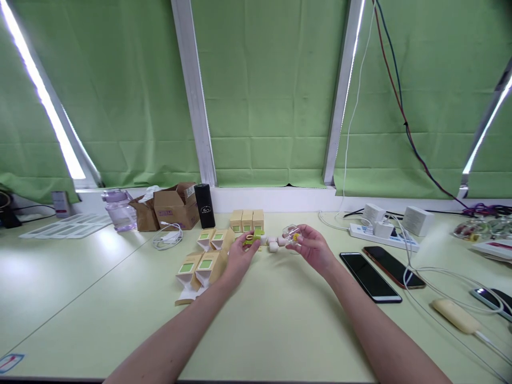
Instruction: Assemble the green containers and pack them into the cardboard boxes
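My left hand (239, 258) is closed on a small yellow-green item (250, 239) near the middle of the table. Across from it, my right hand (314, 248) pinches a clear, rounded plastic piece (290, 233) with a bit of yellow at the fingertips. Between the hands, several small white cylindrical pieces (273, 246) lie on the table. Small tan boxes with green labels (207, 265) stand left of my left hand, some with open flaps. More tan boxes (247, 220) form a row behind the hands.
A cardboard box (176, 205), a black cylinder (205, 205), a purple bottle (120, 209) and a coiled white cable (168, 237) are at the back left. On the right are phones (370, 277), a power strip (384, 237), loose cables and a cream-coloured device (456, 316).
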Demonstrator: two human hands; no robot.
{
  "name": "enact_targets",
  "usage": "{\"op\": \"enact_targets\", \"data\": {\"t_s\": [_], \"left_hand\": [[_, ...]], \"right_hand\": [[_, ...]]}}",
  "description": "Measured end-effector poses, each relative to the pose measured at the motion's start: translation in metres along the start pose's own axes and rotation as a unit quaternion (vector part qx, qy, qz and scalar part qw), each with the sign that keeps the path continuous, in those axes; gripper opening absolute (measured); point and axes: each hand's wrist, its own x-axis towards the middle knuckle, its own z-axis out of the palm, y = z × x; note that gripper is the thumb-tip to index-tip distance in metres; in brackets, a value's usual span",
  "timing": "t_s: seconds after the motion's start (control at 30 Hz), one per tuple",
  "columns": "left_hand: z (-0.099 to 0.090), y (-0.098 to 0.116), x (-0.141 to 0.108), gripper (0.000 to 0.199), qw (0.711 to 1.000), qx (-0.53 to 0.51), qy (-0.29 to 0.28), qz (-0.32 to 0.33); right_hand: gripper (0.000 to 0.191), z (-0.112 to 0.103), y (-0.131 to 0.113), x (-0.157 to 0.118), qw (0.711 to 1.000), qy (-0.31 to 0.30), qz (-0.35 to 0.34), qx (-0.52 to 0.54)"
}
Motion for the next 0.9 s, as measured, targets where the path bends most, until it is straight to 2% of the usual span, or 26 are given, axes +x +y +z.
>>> {"op": "enact_targets", "data": {"t_s": [0.1,0.23,0.4,0.63,0.9], "left_hand": [[0.001,0.002,-0.001,0.062,0.999,-0.044,0.001,-0.010],[0.002,0.005,-0.002,0.055,0.997,-0.071,-0.017,-0.006],[0.003,0.009,-0.005,0.051,0.998,-0.050,-0.021,0.011],[0.003,0.012,-0.007,0.050,0.997,-0.068,-0.030,0.015],[0.002,0.012,-0.007,0.046,0.996,-0.081,-0.031,0.020]], "right_hand": [[0.043,0.015,0.008,-0.007,0.996,-0.019,0.052,0.076],[0.042,0.021,0.024,-0.011,0.987,-0.026,0.101,0.122],[0.052,0.025,0.034,-0.012,0.990,-0.029,0.094,0.097],[0.064,0.026,0.051,-0.009,0.998,0.015,0.052,0.041],[0.070,0.030,0.056,-0.010,0.997,-0.014,0.062,-0.048]]}}
